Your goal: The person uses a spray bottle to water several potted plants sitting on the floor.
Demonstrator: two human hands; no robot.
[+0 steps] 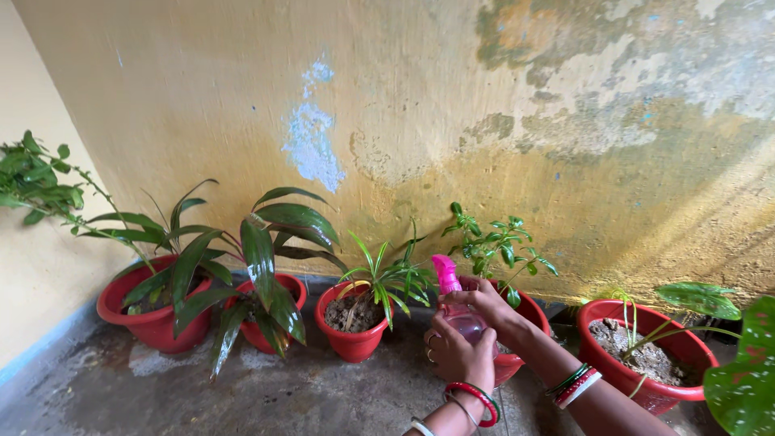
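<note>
The left hand (458, 354) wraps the clear body of a spray bottle (457, 305), while the right hand (482, 303) closes over its neck from behind, just under the pink nozzle. The bottle is held upright in front of a red pot (517, 339) with a small leafy plant (496, 246). More red pots (349, 339) line the stained yellow wall (404, 121) on both sides. Bare concrete floor (242, 396) lies open to the left, before the pots.
</note>
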